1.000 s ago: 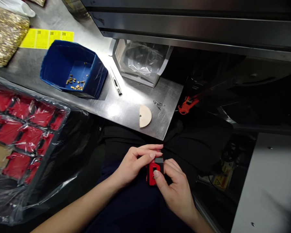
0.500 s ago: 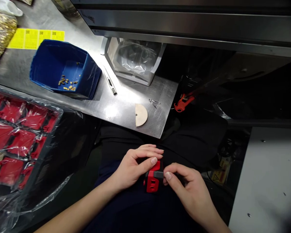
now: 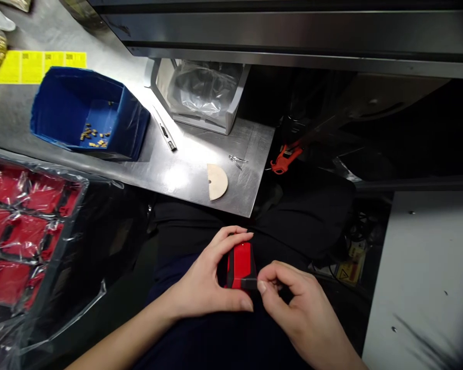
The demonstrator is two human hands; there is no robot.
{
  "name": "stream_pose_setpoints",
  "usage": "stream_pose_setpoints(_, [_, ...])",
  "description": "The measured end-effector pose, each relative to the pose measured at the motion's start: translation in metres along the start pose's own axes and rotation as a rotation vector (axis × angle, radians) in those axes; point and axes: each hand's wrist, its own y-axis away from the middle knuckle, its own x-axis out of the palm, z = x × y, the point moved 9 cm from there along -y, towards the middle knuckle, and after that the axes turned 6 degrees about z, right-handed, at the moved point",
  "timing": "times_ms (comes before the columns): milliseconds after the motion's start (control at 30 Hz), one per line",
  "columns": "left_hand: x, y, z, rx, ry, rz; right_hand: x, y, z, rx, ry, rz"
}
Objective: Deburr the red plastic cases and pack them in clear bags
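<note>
Shining steel bench (image 3: 150, 177): stretched across the upper left, with its near corner pointed toward the lap (image 3: 219, 336).
Dark tray (image 3: 71, 223): set at the left edge, covered by clear film, with red parts (image 3: 23, 234) seen in rows beneath.
Blue bin (image 3: 134, 123): stood on the bench, small brass pieces (image 3: 88, 132) scattered across its floor.
Grey bin (image 3: 237, 97): tucked under the metal ledge, a clear bag (image 3: 200, 91) kept inside.
Right hand (image 3: 293, 295): thumb and forefinger are brought together right at the edge of the red-and-black part (image 3: 242, 263); whether anything is pinched there cannot be told.
Left hand (image 3: 208, 277): wrapped around that part, fingers over the far side, and the thumb, laid on top half a second ago, has been slid down along the near side.
Turned red-and-black part: held over the lap, just off the bench corner, and it has been rolled round! The slotted face has been taken out of sight; a plain red face with dark borders is now presented upward. By that turn, it seems, attention is being shifted to another side, with the handling judged still unfinished.
White knife (image 3: 164, 129): left lying beside the blue bin.
Pale half-disc (image 3: 218, 182): laid near the bench corner.
Thin silver pieces (image 3: 237, 160): dropped just beyond it.
</note>
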Motion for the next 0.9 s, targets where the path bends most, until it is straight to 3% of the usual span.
stream_pose_setpoints(133, [0.001, 0.001, -0.001, -0.014, -0.062, 0.008, -0.015, 0.000, -0.008, -0.018, 0.202, -0.134])
stream_pose_setpoints(233, [0.001, 0.001, 0.001, -0.012, -0.045, 0.020, -0.026, 0.001, -0.017, -0.012, 0.152, -0.196])
stream_pose_setpoints(300, [0.002, 0.001, 0.002, -0.003, -0.040, 0.027, -0.025, 0.001, -0.020, -0.018, 0.078, -0.157])
stream_pose_setpoints(433, [0.001, 0.001, 0.002, 0.012, -0.033, 0.027, -0.001, 0.003, -0.017, 0.005, -0.079, 0.121])
stream_pose_setpoints(500, [0.002, 0.000, 0.000, 0.022, -0.032, 0.035, 0.008, 0.004, -0.012, -0.022, -0.167, 0.202])
stream_pose_setpoints(633, [0.003, 0.001, -0.001, 0.047, -0.017, 0.073, 0.021, -0.002, -0.015, -0.012, -0.414, 0.206])
stream_pose_setpoints(767, [0.006, 0.002, -0.004, 0.077, -0.002, 0.079, 0.048, -0.011, -0.027, 0.073, -0.741, 0.281])
stream_pose_setpoints(900, [0.011, 0.000, -0.009, 0.132, 0.031, 0.096, 0.047, -0.014, -0.048, 0.177, -0.831, 0.080])
